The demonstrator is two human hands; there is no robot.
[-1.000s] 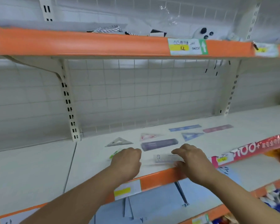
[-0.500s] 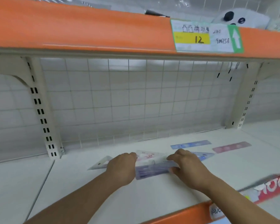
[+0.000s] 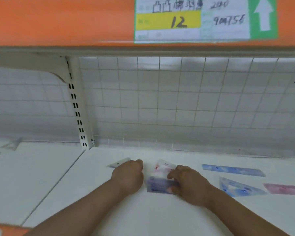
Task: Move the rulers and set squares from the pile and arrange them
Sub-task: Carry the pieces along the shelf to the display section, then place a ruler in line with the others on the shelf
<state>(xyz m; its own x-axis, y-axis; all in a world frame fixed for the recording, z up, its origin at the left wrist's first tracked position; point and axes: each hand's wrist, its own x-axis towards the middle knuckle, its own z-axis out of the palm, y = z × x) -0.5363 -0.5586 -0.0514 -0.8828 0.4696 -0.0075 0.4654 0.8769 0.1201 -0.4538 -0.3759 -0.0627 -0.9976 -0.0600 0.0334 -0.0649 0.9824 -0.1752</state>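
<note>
On the white shelf (image 3: 143, 212) my right hand (image 3: 189, 183) grips the right end of a purple ruler (image 3: 158, 184), which lies across a pink set square (image 3: 162, 167). My left hand (image 3: 128, 176) is just left of the ruler with a small gap between them. Its fingers are curled over the near corner of a grey see-through set square (image 3: 118, 163), most of which sticks out behind the hand. To the right lie a blue ruler (image 3: 232, 170), a blue set square (image 3: 238, 186) and a pink ruler (image 3: 286, 189), all flat and apart from each other.
A wire grid back wall (image 3: 177, 108) closes the shelf behind. The orange edge of the upper shelf (image 3: 58, 21), with a price label (image 3: 203, 19), hangs low overhead. A slotted upright post (image 3: 77, 106) stands at the back left. Another clear set square (image 3: 14, 144) lies on the left shelf section.
My view has moved in close under the upper shelf. Both hands carried the purple ruler from the front edge toward the back. My left hand has let go of its end.
</note>
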